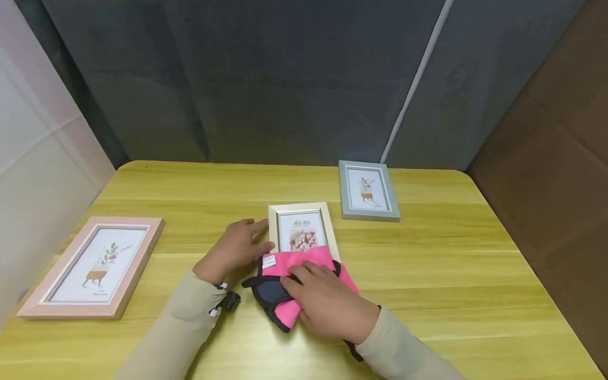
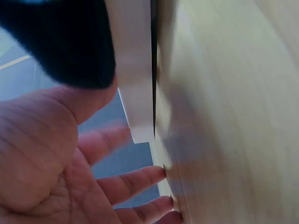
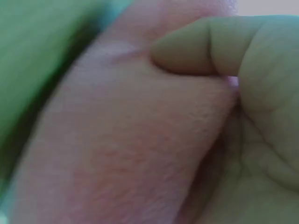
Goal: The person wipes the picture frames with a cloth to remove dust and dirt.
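Note:
A cream picture frame [image 1: 274, 228] with a flower print lies face up in the middle of the table. My left hand [image 1: 235, 249] is at its left edge, fingers spread and fairly straight. In the left wrist view, the fingertips [image 2: 154, 173] of this hand reach down to the tabletop beside the frame's side [image 2: 134, 70]. A pink fleecy cloth piece with black edging and a white label [image 1: 285, 259] covers the frame's lower part. My right hand [image 1: 332, 306] grips this cloth from above; the right wrist view shows the thumb pressed into the pink fabric [image 3: 121, 140].
A larger pink picture frame [image 1: 122, 287] lies at the left of the table. At the back, right of centre, lies a grey-blue picture frame [image 1: 370, 215]. The wooden table [image 1: 456, 274] ends at a dark curtain [image 1: 285, 89] behind.

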`<state>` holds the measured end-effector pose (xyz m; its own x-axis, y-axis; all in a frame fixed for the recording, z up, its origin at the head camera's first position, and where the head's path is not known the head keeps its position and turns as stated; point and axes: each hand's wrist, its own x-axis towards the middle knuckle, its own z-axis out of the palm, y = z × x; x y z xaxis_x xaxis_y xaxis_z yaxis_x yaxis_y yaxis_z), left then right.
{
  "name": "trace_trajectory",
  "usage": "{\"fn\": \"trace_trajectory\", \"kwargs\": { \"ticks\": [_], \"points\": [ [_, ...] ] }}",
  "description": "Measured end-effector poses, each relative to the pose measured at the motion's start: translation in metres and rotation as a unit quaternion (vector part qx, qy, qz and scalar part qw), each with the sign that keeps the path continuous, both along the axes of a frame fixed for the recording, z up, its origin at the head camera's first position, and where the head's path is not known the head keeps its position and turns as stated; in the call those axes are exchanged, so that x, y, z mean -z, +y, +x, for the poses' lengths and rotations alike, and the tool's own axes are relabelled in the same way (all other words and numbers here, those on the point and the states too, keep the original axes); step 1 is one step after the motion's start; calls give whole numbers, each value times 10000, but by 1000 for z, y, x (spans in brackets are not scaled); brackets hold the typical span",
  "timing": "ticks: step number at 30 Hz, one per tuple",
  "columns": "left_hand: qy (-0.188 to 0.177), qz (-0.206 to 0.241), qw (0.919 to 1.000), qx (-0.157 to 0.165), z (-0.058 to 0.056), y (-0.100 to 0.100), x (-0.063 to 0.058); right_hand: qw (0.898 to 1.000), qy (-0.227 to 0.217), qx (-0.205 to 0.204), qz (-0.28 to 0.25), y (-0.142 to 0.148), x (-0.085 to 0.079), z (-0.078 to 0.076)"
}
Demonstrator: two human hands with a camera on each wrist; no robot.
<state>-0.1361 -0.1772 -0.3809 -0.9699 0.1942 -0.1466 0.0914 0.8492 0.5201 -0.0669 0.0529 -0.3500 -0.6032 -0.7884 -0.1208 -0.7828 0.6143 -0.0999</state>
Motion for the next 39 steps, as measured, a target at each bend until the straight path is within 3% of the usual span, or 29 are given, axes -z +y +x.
{"fn": "trace_trajectory", "kwargs": {
  "ticks": [8,11,17,19,22,28,30,39],
  "points": [
    [34,31,9998,179,-2,2,1,9925,-265,1165,255,22,-6,-15],
    [-14,90,9998,149,-2,2,0,9942,-209,1026,247,20,-5,-16],
    [38,-124,9998,169,-1,3,0,9997,35,-222,-77,4,-1,-7],
    [80,-204,9996,189,-1,4,0,9992,-6,-365,-138,0,1,-5],
    [88,-230,9994,228,-1,4,0,9998,-79,-151,-120,2,0,-6],
    [2,-10,9998,200,0,3,-1,9961,-193,842,150,24,-8,-21],
    [-43,8,9999,155,0,3,-1,9958,-137,878,199,28,-10,-22],
    [-248,65,9997,-51,-1,3,1,9979,-278,-563,-143,8,-7,-8]
  ]
}}
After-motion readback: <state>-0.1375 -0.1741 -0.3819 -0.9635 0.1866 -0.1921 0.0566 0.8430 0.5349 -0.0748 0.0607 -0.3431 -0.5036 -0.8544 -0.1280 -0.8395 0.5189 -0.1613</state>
